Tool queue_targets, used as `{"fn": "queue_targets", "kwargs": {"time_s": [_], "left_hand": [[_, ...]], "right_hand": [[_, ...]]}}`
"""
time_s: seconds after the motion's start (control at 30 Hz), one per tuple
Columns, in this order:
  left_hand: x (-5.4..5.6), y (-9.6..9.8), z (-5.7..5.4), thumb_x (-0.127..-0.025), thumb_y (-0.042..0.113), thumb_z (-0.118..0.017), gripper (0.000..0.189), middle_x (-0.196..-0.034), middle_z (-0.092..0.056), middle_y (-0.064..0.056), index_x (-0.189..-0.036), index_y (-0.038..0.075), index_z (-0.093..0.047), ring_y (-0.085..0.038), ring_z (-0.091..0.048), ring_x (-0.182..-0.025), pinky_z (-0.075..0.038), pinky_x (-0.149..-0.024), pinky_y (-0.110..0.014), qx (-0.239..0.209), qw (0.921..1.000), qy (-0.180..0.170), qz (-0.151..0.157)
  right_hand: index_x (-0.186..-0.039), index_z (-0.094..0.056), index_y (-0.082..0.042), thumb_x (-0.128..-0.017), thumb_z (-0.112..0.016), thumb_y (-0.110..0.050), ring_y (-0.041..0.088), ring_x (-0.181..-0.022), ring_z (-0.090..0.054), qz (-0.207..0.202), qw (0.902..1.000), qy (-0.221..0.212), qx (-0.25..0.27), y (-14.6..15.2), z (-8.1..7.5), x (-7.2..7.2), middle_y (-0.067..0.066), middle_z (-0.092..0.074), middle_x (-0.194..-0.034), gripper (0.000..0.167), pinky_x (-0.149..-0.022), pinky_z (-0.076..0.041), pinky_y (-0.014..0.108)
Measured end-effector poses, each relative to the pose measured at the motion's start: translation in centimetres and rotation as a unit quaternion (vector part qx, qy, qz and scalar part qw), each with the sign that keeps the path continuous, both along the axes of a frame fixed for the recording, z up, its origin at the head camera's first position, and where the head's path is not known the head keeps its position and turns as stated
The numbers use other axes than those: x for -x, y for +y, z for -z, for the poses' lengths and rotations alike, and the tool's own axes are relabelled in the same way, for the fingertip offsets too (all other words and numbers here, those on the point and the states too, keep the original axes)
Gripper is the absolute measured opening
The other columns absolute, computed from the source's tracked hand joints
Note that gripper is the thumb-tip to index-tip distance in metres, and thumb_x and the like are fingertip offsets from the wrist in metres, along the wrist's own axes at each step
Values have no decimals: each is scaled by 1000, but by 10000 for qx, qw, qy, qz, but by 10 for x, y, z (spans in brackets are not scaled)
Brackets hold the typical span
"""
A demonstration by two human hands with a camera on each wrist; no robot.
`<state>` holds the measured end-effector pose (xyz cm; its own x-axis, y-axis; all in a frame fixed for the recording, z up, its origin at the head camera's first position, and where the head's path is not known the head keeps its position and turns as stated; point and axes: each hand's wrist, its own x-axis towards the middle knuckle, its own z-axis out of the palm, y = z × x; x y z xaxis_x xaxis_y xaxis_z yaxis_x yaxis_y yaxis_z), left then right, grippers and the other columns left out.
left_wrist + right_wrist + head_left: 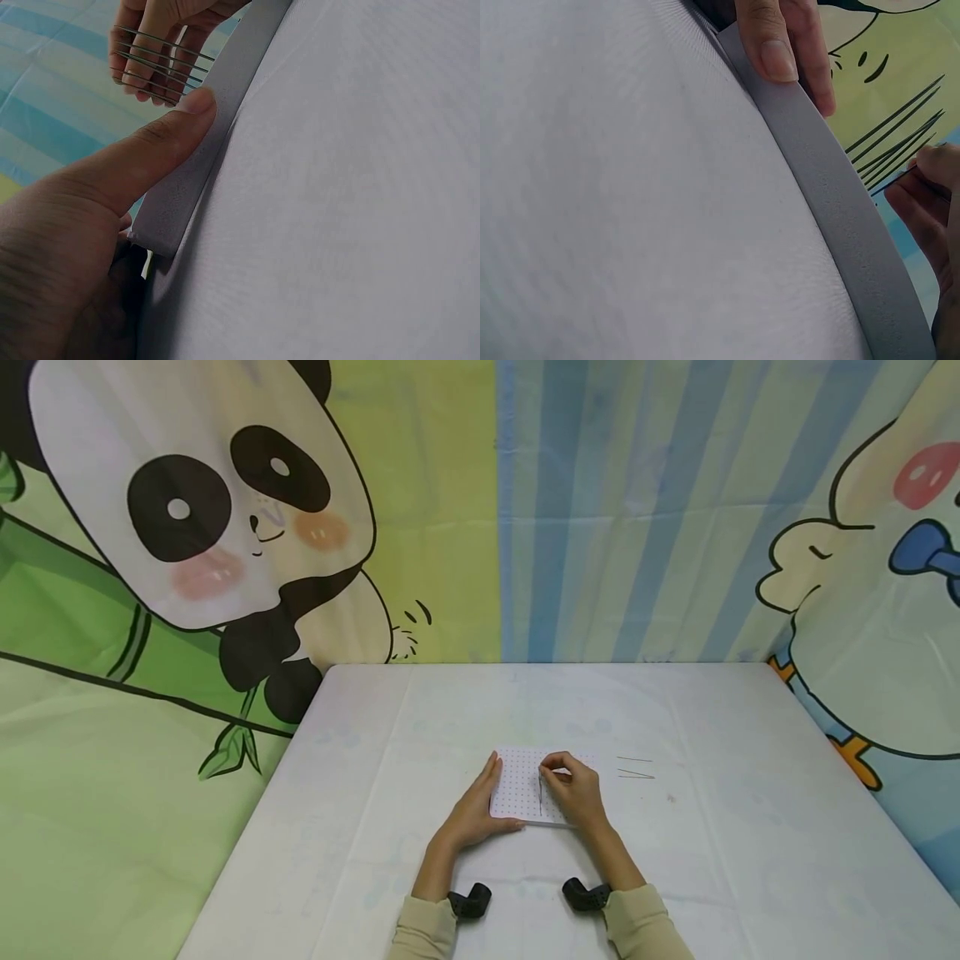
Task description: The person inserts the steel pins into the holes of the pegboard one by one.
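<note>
A white board [517, 785] with a grid of small dots lies flat on the table. Its thick front edge [180, 176] shows in the left wrist view. My left hand [474, 808] rests at the front left corner, fingers straight along the left side and thumb [150, 154] against the front edge. Several thin dark sticks [896, 124] stand upright in the board, in a row. Above it, my right hand [576, 789] pinches another thin stick [892, 182] between thumb and finger, its lower end right at the board's surface.
Right of the board, several loose thin sticks [636, 776] lie on the white tablecloth [720, 827]. Behind the table hangs a printed curtain [442, 527] with cartoon animals. Black wrist devices [471, 902] sit on both wrists.
</note>
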<state>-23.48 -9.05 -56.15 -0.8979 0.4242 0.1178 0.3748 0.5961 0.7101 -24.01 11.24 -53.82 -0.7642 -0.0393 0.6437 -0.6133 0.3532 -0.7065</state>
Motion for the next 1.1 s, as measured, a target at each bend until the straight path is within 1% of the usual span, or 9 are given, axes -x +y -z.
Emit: {"fn": "queue_targets", "kwargs": {"time_s": [0.1,0.27,0.4,0.57,0.63,0.77,1.1], "left_hand": [[-1,0,-2,-65,51,-78,116,-155,-3,-6,-148,6,-10,-20,-11,-139,-22,-108,-41,-7,10000,-13,-2],[-2,0,-3,-65,50,-78,116,-155,-3,-5,-148,7,-10,-19,-10,-139,-22,-108,-40,-18,10000,-41,10],[-2,-1,-3,-66,52,-77,116,-155,-2,-4,-148,6,-9,-19,-10,-139,-21,-108,-40,-57,10000,-55,37],[-1,-2,-3,-67,53,-76,115,-155,-1,-4,-148,7,-9,-19,-9,-139,-21,-109,-39,4,10000,14,38],[0,-2,-3,-67,53,-76,115,-155,-2,-4,-148,7,-9,-19,-9,-139,-21,-109,-39,10,10000,52,30],[0,-3,-2,-67,52,-76,115,-155,-1,-3,-148,7,-9,-18,-9,-139,-21,-109,-39,-14,10000,14,36],[0,-1,2,-65,54,-76,116,-155,-2,-3,-148,7,-10,-20,-10,-139,-22,-108,-41,-70,10000,10,39]], "right_hand": [[-85,-63,2,-75,-69,10,28,-76,-66,-32,10000,-71,23,2,12,7,11,-66,-82,15,-61,-55,30],[-86,-64,-4,-77,-70,6,25,-76,-66,-128,9998,-124,54,4,16,9,4,-67,-83,15,-63,-54,23],[-86,-64,-6,-79,-69,3,21,-77,-66,-134,9997,-199,9,4,16,9,4,-67,-82,13,-65,-53,20],[-86,-63,-7,-80,-69,0,16,-77,-66,-57,9995,-279,-130,4,12,10,3,-66,-81,12,-64,-53,19],[-86,-63,-7,-80,-69,0,16,-77,-65,-51,9995,-257,-174,3,11,11,3,-66,-80,11,-64,-53,20],[-85,-63,-5,-80,-69,0,16,-77,-66,-42,9994,-262,-204,3,11,11,3,-66,-80,10,-64,-53,20],[-87,-65,-6,-80,-69,-1,16,-78,-66,-39,9994,-325,-117,6,14,9,2,-67,-82,10,-66,-53,21]]}}
